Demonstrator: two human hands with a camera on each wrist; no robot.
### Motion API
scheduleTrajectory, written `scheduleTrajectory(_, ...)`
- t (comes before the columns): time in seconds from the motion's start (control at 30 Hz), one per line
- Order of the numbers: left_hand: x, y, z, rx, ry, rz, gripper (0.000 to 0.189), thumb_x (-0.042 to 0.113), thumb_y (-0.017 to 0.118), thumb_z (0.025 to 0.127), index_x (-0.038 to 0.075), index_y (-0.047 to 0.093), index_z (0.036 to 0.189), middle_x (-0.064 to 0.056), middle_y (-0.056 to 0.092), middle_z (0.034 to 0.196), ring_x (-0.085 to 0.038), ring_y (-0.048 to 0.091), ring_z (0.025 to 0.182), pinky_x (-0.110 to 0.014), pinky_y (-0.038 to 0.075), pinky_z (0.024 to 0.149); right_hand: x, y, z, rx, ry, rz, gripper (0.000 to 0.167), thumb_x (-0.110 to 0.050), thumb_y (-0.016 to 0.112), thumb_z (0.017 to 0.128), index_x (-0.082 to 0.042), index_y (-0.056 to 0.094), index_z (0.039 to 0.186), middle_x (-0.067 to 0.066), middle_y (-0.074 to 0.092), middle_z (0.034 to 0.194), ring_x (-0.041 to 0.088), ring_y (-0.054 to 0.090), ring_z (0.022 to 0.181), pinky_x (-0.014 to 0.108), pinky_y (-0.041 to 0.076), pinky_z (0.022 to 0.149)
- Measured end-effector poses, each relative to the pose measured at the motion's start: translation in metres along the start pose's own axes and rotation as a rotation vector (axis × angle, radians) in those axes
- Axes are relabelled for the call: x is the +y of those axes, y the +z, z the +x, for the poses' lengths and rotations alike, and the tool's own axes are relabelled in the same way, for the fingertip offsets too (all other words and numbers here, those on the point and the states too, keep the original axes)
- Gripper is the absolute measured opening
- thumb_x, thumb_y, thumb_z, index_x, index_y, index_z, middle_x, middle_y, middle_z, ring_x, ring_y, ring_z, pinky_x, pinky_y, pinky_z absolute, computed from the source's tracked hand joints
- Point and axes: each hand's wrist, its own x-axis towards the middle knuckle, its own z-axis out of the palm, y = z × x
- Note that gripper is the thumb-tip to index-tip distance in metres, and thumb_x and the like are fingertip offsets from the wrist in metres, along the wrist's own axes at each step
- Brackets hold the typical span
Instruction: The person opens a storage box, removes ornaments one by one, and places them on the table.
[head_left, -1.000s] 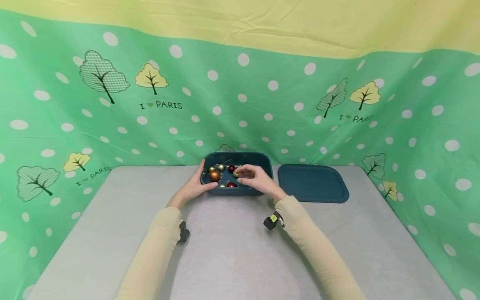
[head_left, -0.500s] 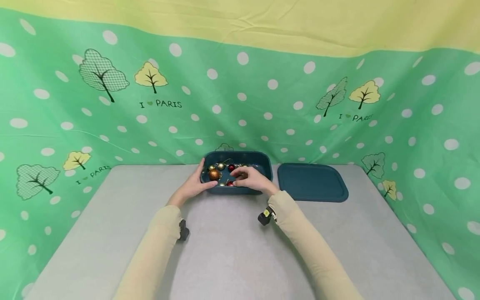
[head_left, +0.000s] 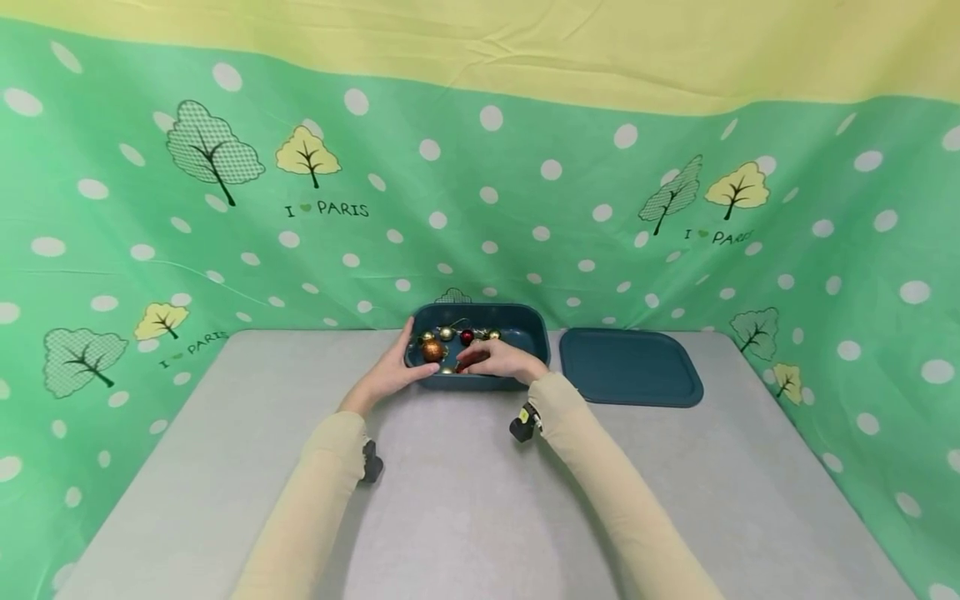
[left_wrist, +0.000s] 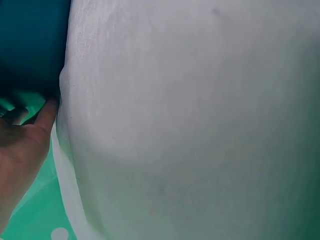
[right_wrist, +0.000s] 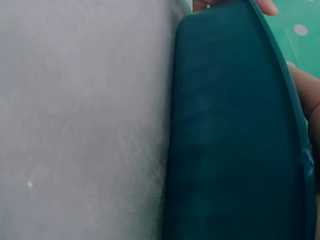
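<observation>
One left hand [head_left: 388,372] gripped a blue rectangular plastic box [head_left: 468,383]; right hand [head_left: 501,360], hold unclear, needed lightness among round shiny baubles [head_left: 432,351].

Right fingers [head_left: 476,347] have moved to a red bauble [head_left: 461,368].

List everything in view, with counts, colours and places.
Storage box: one, dark blue, back of table, open
Lid: one, dark blue, flat right of box
Orange bauble: one, glittery orange, left inside box
Gold baubles: at least four, gold, inside box
Red bauble: one plainly visible, red, inside box
Table: one, grey, beneath box and lid
Curtain: one, green with white dots, yellow above, behind and beside table
Wrist cameras: two, black, one per wrist
Sleeves: two, beige, on both arms
Left hand: one, gripping box's left end
Right hand: one, fingers inside box, grip unclear
</observation>
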Motion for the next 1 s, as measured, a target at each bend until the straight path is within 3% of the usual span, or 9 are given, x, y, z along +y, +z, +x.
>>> scheduleTrajectory(0.13,-0.017,0.003,0.010,0.020,0.005,0.006,0.102,0.027,0.068,0.092,0.015,-0.012,0.154,-0.016,-0.007,0.160,-0.039,0.001,0.144,-0.059,0.011,0.112,0.000,-0.001,-0.001,-0.018,0.030,0.009,0.034,-0.011,0.061,0.094,-0.005,0.063,0.127,0.004,0.060,0.121,0.018,0.056,0.110,0.035,0.045,0.094)
scheduleTrajectory(0.63,-0.017,0.005,0.009,0.039,0.015,0.005,0.103,0.028,0.068,0.090,0.016,-0.012,0.155,-0.016,-0.006,0.160,-0.038,0.001,0.144,-0.055,0.008,0.113,0.005,-0.003,0.002,-0.022,0.010,0.114,0.027,-0.001,0.063,0.091,-0.001,0.065,0.118,0.008,0.059,0.117,0.019,0.056,0.102,0.029,0.047,0.085)
scheduleTrajectory(0.8,-0.018,0.006,0.010,0.036,0.015,-0.003,0.103,0.028,0.069,0.091,0.017,-0.012,0.155,-0.015,-0.006,0.160,-0.037,0.002,0.144,-0.054,0.009,0.114,0.006,-0.003,0.002,-0.002,0.015,0.102,0.024,-0.002,0.065,0.090,-0.003,0.065,0.114,0.005,0.060,0.113,0.017,0.053,0.096,0.028,0.046,0.080)
scheduleTrajectory(1.0,-0.020,0.005,0.010,0.043,0.009,0.004,0.102,0.028,0.068,0.091,0.018,-0.012,0.155,-0.015,-0.005,0.160,-0.037,0.003,0.144,-0.055,0.011,0.113,0.005,-0.003,0.003,0.039,-0.015,0.161,0.026,-0.009,0.067,0.091,-0.002,0.063,0.115,0.009,0.064,0.105,0.018,0.060,0.086,0.029,0.052,0.075)
